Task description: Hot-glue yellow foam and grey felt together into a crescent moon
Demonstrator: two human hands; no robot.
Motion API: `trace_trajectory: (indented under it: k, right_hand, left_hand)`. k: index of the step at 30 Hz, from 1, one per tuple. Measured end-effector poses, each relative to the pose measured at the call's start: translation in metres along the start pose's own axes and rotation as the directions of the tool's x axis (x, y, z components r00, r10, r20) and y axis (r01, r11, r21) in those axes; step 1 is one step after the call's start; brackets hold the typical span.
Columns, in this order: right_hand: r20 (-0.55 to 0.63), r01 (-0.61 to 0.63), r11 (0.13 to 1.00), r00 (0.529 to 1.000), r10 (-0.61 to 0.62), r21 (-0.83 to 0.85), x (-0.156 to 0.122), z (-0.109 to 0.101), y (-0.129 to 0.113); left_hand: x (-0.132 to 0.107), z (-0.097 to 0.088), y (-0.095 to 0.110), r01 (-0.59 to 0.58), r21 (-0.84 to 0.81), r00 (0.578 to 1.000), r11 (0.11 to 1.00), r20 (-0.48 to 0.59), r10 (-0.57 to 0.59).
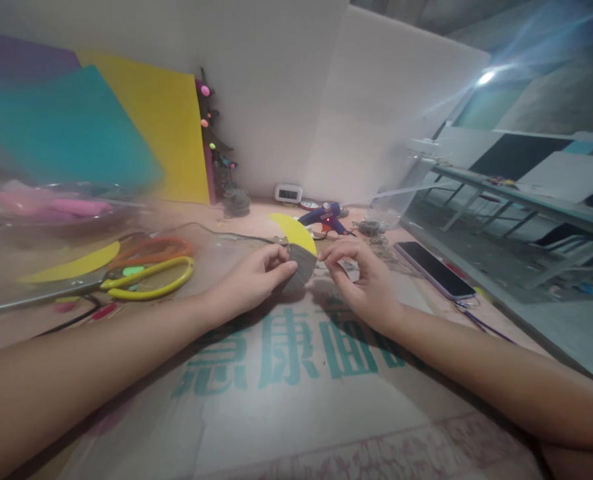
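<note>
Between the thumb and fingers of my left hand [271,270] is a crescent, its bare upper end yellow [299,233] and its lower part covered in grey cord [304,265]. To the right of the crescent, close to its edge, my right hand [361,280] has thumb and forefinger brought together. Whatever lies between those fingertips is too small to make out. A blue glue gun [326,217] with a small red light lies just behind the hands. Grey cord [371,228] is heaped right of it.
Scissors with yellow and orange handles [149,283] lie at left beside another yellow crescent [76,263]. A phone [434,270] rests near the table's right edge. Behind stand a small digital clock [288,193], a decorated little tree [221,153] and coloured sheets [161,127]. A printed sack [286,400] covers the front.
</note>
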State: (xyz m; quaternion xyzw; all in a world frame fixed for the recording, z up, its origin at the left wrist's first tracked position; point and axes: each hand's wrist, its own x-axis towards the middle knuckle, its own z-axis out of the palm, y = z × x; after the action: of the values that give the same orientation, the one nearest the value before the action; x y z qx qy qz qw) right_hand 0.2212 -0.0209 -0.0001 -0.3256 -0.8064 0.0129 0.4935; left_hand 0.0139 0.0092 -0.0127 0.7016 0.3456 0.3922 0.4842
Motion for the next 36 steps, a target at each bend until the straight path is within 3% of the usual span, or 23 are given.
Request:
trace_trajectory:
  k: [12,17,20,25,32,36]
  right_hand:
    - [-0.021,-0.062,0.998,0.998,0.063,0.029,-0.002,0.002,0.002]
    - [-0.142,-0.225,0.964,0.959,0.245,0.143,-0.001,0.005,0.010]
    - [-0.014,-0.382,0.900,0.919,0.394,0.209,0.002,0.005,0.011]
    - [0.159,-0.482,0.847,0.876,0.456,0.226,0.005,0.003,0.006]
    - [0.233,-0.612,0.747,0.790,0.567,0.257,0.001,0.007,0.008]
    - [0.244,-0.630,0.747,0.775,0.583,0.214,0.000,0.008,0.009]
  left_hand:
    - [0.000,0.000,-0.001,-0.048,0.073,0.999,0.996,-0.006,0.049]
    - [-0.001,-0.001,-0.005,-0.080,0.145,0.996,0.986,-0.013,0.083]
    - [-0.002,-0.001,-0.004,-0.092,0.168,0.995,0.981,-0.013,0.096]
    - [-0.004,-0.002,0.000,-0.123,0.240,0.992,0.963,-0.002,0.127]
    - [-0.005,-0.002,0.002,-0.128,0.333,0.990,0.934,-0.020,0.143]
    - [-0.005,-0.001,0.003,-0.141,0.364,0.989,0.921,0.001,0.151]
